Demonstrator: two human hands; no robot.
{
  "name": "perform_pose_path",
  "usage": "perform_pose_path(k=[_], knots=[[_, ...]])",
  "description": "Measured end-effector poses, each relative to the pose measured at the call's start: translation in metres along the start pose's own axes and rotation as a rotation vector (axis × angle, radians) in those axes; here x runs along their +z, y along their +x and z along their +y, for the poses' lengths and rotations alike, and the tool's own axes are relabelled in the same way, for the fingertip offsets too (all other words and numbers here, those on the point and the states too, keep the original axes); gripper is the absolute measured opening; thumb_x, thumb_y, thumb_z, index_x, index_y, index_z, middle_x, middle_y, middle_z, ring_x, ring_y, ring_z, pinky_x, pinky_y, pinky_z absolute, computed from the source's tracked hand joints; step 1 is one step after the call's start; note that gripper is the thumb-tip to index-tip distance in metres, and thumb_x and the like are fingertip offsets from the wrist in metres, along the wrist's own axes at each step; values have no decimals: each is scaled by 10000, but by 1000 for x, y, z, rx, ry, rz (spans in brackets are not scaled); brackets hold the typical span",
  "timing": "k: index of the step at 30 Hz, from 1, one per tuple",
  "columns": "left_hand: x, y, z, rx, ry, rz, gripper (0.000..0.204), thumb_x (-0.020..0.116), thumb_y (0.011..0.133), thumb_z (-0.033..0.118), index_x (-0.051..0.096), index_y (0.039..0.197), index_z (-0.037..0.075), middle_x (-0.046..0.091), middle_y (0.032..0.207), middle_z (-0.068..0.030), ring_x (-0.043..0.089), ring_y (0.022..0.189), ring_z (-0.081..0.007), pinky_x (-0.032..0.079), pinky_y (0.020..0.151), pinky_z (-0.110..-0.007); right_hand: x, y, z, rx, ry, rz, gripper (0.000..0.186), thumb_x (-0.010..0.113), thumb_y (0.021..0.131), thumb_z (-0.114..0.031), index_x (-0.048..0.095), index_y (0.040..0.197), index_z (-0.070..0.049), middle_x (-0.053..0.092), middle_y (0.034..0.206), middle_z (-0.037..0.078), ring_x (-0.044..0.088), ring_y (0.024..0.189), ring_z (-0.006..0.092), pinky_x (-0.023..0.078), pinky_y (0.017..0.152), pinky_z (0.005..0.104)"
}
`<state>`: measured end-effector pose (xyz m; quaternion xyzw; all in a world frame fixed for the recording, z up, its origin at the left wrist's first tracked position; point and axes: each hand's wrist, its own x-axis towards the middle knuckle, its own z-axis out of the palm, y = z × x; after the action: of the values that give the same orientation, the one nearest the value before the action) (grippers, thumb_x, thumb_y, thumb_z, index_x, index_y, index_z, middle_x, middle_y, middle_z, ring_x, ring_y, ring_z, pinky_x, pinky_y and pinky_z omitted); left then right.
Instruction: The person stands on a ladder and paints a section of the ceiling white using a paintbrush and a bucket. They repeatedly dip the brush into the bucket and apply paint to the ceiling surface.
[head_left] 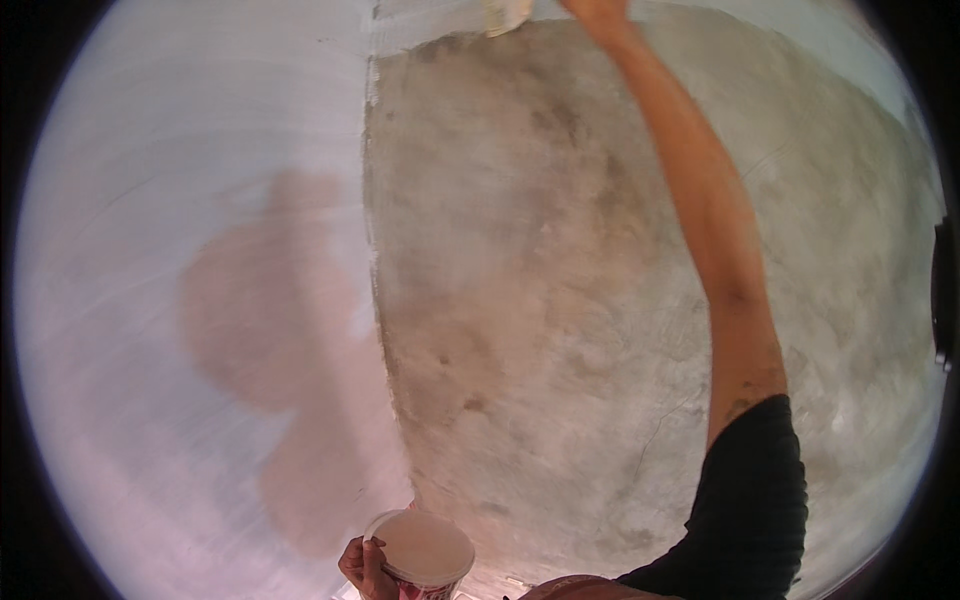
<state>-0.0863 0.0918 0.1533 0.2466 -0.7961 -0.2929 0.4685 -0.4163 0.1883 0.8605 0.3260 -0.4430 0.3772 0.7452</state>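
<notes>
Low in the picture, my left hand (pixel 366 570) grips the rim of a round bucket (pixel 468 562), with fingers curled over its left side. Pale paint (pixel 425 545) shows inside it. My right arm stretches up along the wall, and my right hand (pixel 598 14) is cut off by the top edge. Just left of it the pale, paint-coated bristles of a paintbrush (pixel 508 14) touch the wall near the upper border of the bare patch. The brush handle and most of the right fingers lie out of sight.
The bare grey-brown wall (pixel 540 260) meets a white-painted wall (pixel 130 250) at a corner line on the left. White paint bands the grey wall's top. My shadow falls on the white wall. A dark object (pixel 942 295) sits at the right rim.
</notes>
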Motion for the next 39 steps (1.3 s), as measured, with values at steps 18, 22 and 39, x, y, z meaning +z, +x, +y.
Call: perform_pose_path(k=[18, 22, 39], knots=[[54, 25, 20, 229, 20, -23, 473, 549, 878, 324, 539, 1147, -65, 568, 1128, -216, 510, 1041, -450, 422, 864, -551, -172, 70, 60, -514, -713, 23, 132, 548, 679, -88, 663, 700, -27, 634, 733, 200, 626, 722, 352, 501, 675, 449], [53, 28, 23, 238, 23, -6, 440, 569, 871, 305, 565, 1105, -67, 583, 1096, -223, 539, 993, -443, 456, 815, -542, -78, 25, 37, -485, -530, -176, 221, 537, 844, -160, 692, 720, -63, 661, 741, 130, 662, 721, 263, 531, 638, 393], [81, 53, -23, 284, 17, 81, 376, 537, 885, 288, 615, 975, -69, 642, 970, -197, 605, 918, -365, 503, 782, -477, -258, 71, 113, 183, 147, -133, 238, 586, 772, -133, 646, 689, 81, 644, 596, 160, 632, 486, 195, 523, 477, 319]])
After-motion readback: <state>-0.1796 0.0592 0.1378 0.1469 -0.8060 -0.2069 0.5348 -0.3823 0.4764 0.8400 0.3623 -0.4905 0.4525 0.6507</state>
